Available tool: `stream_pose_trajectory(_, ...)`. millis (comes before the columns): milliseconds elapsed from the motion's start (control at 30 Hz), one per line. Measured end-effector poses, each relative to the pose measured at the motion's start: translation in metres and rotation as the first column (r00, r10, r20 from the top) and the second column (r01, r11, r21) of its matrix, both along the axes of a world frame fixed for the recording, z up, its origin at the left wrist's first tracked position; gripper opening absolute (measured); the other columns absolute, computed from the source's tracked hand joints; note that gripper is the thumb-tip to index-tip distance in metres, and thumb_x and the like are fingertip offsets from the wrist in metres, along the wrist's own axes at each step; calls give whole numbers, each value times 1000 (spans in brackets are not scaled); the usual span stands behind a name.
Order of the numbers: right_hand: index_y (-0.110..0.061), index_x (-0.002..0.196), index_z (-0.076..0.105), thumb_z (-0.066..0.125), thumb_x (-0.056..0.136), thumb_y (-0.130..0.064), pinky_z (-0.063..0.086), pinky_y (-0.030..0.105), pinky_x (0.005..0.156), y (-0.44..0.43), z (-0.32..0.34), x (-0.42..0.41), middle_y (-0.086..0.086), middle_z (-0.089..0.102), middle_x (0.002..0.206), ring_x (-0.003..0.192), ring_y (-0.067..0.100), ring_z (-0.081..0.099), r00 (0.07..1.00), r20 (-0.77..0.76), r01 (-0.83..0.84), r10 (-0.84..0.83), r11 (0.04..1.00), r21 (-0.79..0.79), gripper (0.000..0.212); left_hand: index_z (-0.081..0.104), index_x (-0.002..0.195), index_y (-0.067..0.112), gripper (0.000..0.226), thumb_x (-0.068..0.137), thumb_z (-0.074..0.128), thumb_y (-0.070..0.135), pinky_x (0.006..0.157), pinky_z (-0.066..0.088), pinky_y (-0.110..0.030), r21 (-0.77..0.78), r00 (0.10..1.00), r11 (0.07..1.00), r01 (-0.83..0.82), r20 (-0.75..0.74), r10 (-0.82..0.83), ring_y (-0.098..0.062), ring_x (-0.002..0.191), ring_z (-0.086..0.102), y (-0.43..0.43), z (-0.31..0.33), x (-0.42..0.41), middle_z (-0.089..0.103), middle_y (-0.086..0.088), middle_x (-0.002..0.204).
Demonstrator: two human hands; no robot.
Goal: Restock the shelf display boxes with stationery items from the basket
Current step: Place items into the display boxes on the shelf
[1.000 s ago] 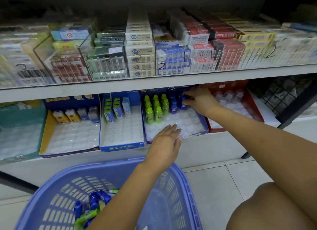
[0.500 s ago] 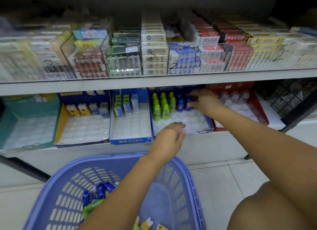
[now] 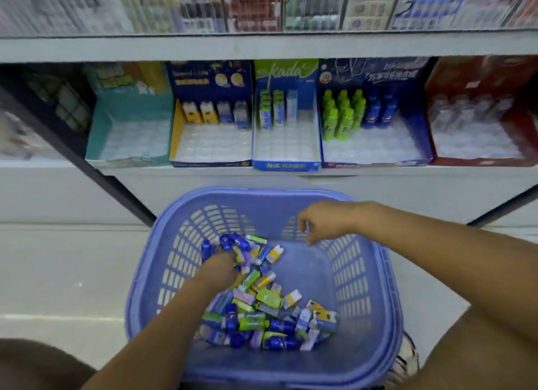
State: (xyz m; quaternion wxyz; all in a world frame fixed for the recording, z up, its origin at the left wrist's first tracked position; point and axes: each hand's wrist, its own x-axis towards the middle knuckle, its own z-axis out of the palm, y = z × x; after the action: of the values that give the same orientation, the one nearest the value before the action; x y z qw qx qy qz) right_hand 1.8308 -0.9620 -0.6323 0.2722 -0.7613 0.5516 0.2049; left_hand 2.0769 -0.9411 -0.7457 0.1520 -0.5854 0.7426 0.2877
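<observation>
Well beyond the left hand [image 3: 219, 269] and off to its left, a teal display box [image 3: 99, 127] sits on the lower shelf [image 3: 262, 175]. Straight beyond that hand stands a navy-and-yellow display box [image 3: 177, 133] with one back row of small yellow and pale bottles.

The left hand reaches down into the blue basket [image 3: 262, 196], back of the hand up. Its fingertips are buried in the heap of stationery items [image 3: 262, 311], so I cannot tell whether they grip anything. The heap lies under this hand and spreads to its right and back along the forearm: small blue bottles, green ones, yellow-capped ones and flat packs, all jumbled.

Beyond the gap between the two hands is a blue "kada" display box [image 3: 286, 165] with a few upright green-and-blue packs at its back.

The right hand [image 3: 326, 222] hovers over the basket's far right side, above and apart from the heap. Its fingers are loosely curled with nothing seen in them.

Beyond it a dark navy display box [image 3: 372, 72] holds green bottles [image 3: 340, 116] with blue bottles [image 3: 380, 110] just beside them. Farther right of this hand a red display box [image 3: 454, 75] holds clear, blurred bottles.
</observation>
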Motion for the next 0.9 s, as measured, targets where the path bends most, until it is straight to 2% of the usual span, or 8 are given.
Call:
stream_pose_trajectory(133, -10, 130, 53, 66, 86, -31, 42, 28, 89, 4, -60, 22, 11, 57, 129, 117, 26, 53, 994, -6, 108, -108, 987, 118, 50, 42, 139, 5, 49, 92, 50, 15, 113, 25, -27, -32, 1000, 999, 1, -31, -2, -20, 142, 25, 15, -26, 23, 32, -11, 151)
stream_pose_trajectory(267, -12, 131, 53, 62, 88, -21, 39, 30, 98, 0, -111, 44, 11, 52, 136, 125, 26, 49, 965, 73, 245, -252, 965, 89, 45, 54, 128, 7, 38, 91, 50, 12, 105, 32, -28, -64, 981, 989, -136, -144, 126, -23, 132, 38, 7, -35, 23, 42, -11, 142)
stream_pose_trajectory(367, -14, 128, 57, 54, 89, -8, 39, 29, 96, -2, -140, 64, 14, 55, 133, 121, 28, 51, 925, 194, 319, -327, 945, 73, 40, 48, 133, 8, 40, 93, 48, 11, 97, 40, -33, -97, 943, 950, -297, -187, 276, -27, 126, 41, 4, -42, 22, 40, -12, 142)
stream_pose_trajectory(433, -13, 124, 60, 51, 88, -6, 42, 30, 89, -4, -153, 80, 15, 59, 126, 112, 31, 56, 872, 303, 390, -383, 920, 39, 37, 48, 130, 10, 37, 93, 48, 10, 87, 44, -35, -138, 865, 872, -470, -267, 424, -29, 115, 50, 1, -46, 22, 42, -12, 136)
stream_pose_trajectory(533, -13, 118, 63, 60, 88, -19, 46, 32, 85, -10, -164, 105, 12, 65, 115, 103, 28, 62, 771, 444, 496, -457, 868, 33, 31, 54, 119, 9, 28, 92, 51, 12, 83, 47, -36, -134, 754, 771, -623, -369, 544, -27, 101, 56, -8, -49, 18, 55, -12, 118)
stream_pose_trajectory(700, -16, 99, 68, 62, 88, -37, 47, 33, 69, -13, -177, 129, 8, 66, 94, 85, 24, 61, 704, 446, 616, -553, 788, 5, 24, 55, 107, 10, 34, 91, 57, 40, 70, 49, -35, -148, 808, 796, -587, -172, 564, -27, 88, 63, -32, -49, 2, 66, -9, 96)
stream_pose_trajectory(800, -12, 88, 67, 60, 89, -31, 42, 30, 62, -17, -178, 128, 11, 65, 86, 77, 25, 62, 714, 406, 616, -571, 787, 24, 20, 49, 112, 7, 41, 89, 59, 40, 74, 49, -37, -143, 813, 800, -582, -112, 571, -30, 93, 64, -41, -52, -4, 66, -11, 100)
stream_pose_trajectory(900, -7, 91, 65, 61, 88, -25, 41, 30, 63, -25, -167, 114, 14, 67, 89, 77, 25, 61, 735, 357, 583, -577, 806, 104, 18, 45, 120, 3, 44, 89, 60, 31, 78, 49, -38, -112, 799, 792, -601, -112, 591, -31, 99, 63, -47, -49, -6, 66, -14, 106)
